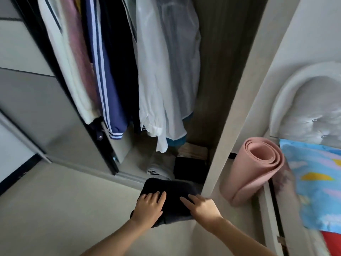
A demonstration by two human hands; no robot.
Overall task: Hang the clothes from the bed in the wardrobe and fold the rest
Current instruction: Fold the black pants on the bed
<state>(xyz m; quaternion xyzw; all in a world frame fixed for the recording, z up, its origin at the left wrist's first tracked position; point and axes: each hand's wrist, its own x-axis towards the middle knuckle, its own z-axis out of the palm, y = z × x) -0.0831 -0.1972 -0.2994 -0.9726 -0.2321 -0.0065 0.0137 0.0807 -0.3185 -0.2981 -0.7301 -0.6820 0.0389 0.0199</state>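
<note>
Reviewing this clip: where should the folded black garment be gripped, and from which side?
Grip the folded black garment at its two near corners, coming from the person's side, as the left hand and right hand lie now. It is a soft flat stack; holding both ends likely keeps the folds.

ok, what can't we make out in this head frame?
Head view only:
Hanging rail, hangers: cut off by top edge.
Grip on folded dark garment: fingers of left hand and right hand lie on top; thumbs hidden beneath.
Wardrobe floor items: dim, blurred, partly behind white shirt.
Bed: cut off by right edge.
</note>
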